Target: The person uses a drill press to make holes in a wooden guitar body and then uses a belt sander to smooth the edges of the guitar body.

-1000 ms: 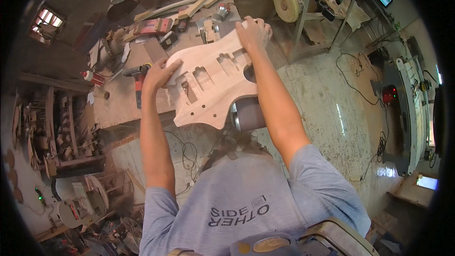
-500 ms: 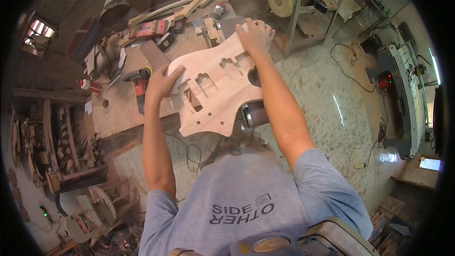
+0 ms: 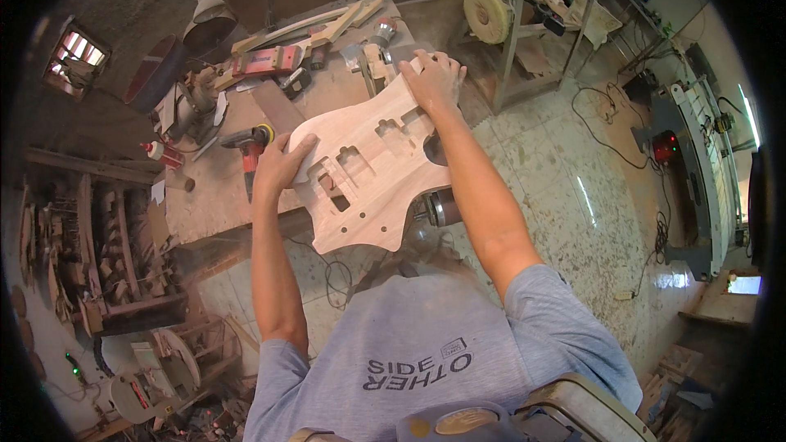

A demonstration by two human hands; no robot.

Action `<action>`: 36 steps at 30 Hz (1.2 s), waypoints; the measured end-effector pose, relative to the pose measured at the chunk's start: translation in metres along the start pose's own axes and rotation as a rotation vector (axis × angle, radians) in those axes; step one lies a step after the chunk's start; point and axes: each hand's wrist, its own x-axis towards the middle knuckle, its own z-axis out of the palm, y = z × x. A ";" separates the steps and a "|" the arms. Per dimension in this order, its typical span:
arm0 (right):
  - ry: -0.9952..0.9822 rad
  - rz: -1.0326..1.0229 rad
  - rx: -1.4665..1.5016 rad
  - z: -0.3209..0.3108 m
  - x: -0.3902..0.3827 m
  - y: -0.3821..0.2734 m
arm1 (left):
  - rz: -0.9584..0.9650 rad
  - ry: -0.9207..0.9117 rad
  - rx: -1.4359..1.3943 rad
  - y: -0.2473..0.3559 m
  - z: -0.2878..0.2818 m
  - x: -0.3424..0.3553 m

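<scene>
Electric-guitar body (image 3: 385, 165), 1: long axis slants across tabletop (image 3: 214, 203) near edge; left grip (image 3: 282, 165) clasps left side, right grip (image 3: 434, 84) far end.

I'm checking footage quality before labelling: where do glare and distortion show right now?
Head view: glare streaks the tiled floor, the small window glows; head view: corners go black, the long machine at right bows along the rim; head view: the wooden body looks fairly sharp.

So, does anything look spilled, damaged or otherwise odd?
The floor tiles right of the workbench look odd: unevenly blotched, perhaps with sawdust. The guitar body between the left hand and right hand shows no obvious damage; its cutouts look deliberate.
</scene>
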 end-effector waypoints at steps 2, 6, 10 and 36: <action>0.006 0.005 -0.018 -0.002 0.005 0.007 | 0.050 0.011 0.040 0.002 0.007 0.005; 0.022 0.031 -0.046 -0.008 0.017 0.028 | 0.145 0.114 0.143 0.021 0.026 0.009; 0.010 0.025 -0.028 -0.010 0.025 0.034 | 0.105 0.080 0.124 0.030 0.030 0.013; 0.100 0.156 -0.048 -0.021 0.037 0.076 | 0.257 0.408 0.558 0.071 0.099 0.031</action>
